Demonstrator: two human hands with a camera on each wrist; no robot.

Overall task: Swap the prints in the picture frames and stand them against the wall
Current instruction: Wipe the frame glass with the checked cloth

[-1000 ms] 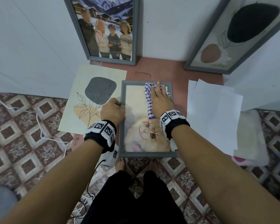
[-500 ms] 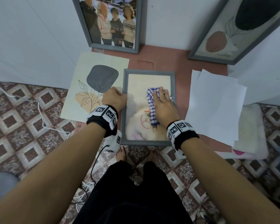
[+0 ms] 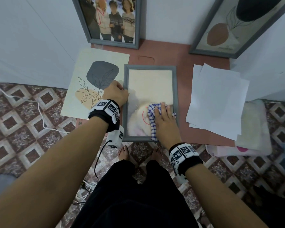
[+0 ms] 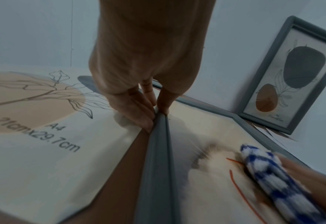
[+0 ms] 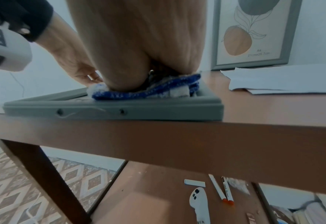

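Observation:
A grey picture frame (image 3: 150, 67) lies flat on the brown table and holds a cat print marked with red lines. My left hand (image 3: 117, 92) grips its left rail (image 4: 156, 159), thumb inside and fingers outside. My right hand (image 3: 164, 119) lies flat on a blue-and-white checked cloth (image 3: 152, 112) and presses it on the glass near the frame's near right corner (image 5: 206, 106). A loose botanical print (image 3: 95, 76) lies left of the frame. A family photo frame (image 3: 109, 22) and a botanical frame (image 3: 234, 30) lean on the wall.
White sheets (image 3: 217, 99) lie fanned to the right of the frame, beside a folded pale fabric (image 3: 253, 129). White cables (image 3: 39, 112) run over the tiled floor at the left. On the lower shelf lie markers (image 5: 223, 191) and a white controller (image 5: 198, 201).
My right hand has slid the cloth down the glass from the far top edge to the near right corner. The left hand has kept its grip on the left rail.

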